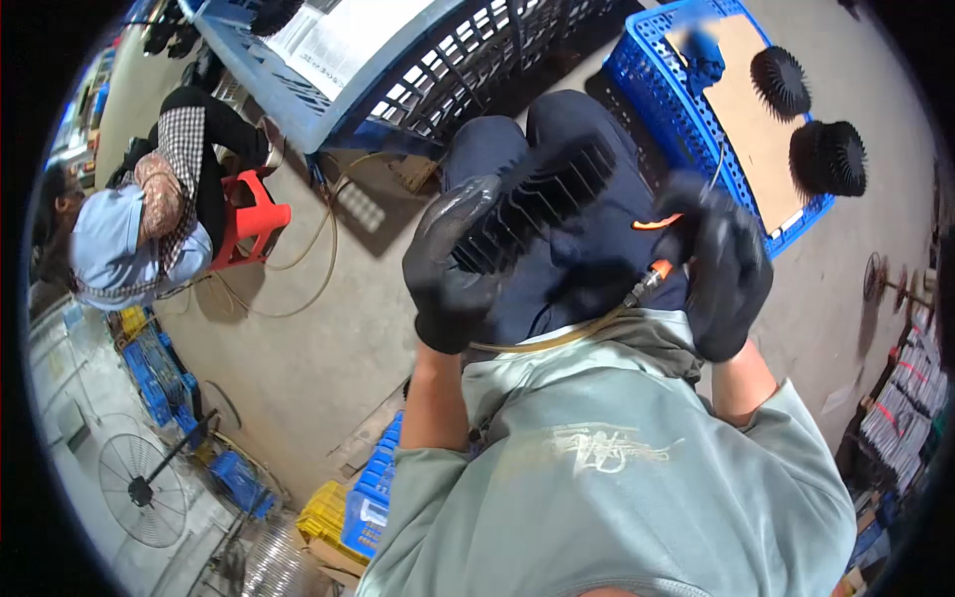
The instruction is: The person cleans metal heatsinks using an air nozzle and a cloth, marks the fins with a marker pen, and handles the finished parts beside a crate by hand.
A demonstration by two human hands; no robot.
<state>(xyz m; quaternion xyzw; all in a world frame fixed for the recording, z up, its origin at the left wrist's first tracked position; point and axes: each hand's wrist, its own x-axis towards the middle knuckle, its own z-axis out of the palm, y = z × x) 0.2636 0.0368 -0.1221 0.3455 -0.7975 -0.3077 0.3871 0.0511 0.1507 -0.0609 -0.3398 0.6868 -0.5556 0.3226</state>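
A black finned part (pixel 542 204) with thin, parallel blades along its ragged edge lies above the lap, its near end in the left hand (pixel 453 259). That hand is closed around it, in a smooth black glove with a slight sheen. The right hand (pixel 728 274), gloved the same, is well apart from the left and curled around a dark tool (pixel 678 237) with a curved orange strip; motion blur hides the tool's exact form. Just beside the right hand, a metal coupling (pixel 645 291) with an orange collar joins a flexible, tan, translucent hose (pixel 562 344) that bends across the waist toward the left wrist.

Beneath both hands are dark, creased trousers (pixel 587 254), and nearer the body a soft grey-green shirt (pixel 617 478) with a flaking white print. Beyond the right hand, a perforated blue plastic crate (pixel 686 124) carries a flat brown cardboard sheet (pixel 741 85); on it sit round, black, spiky finned pieces (pixel 779 82) and a crumpled blue item (pixel 702 62). Beyond the left hand is a larger, grey-blue slatted crate (pixel 343 114) with white printed paper (pixel 343 45). Farther out to the left, over smooth concrete floor (pixel 338 368), another person (pixel 129 229) sits on a glossy red plastic stool (pixel 249 219).
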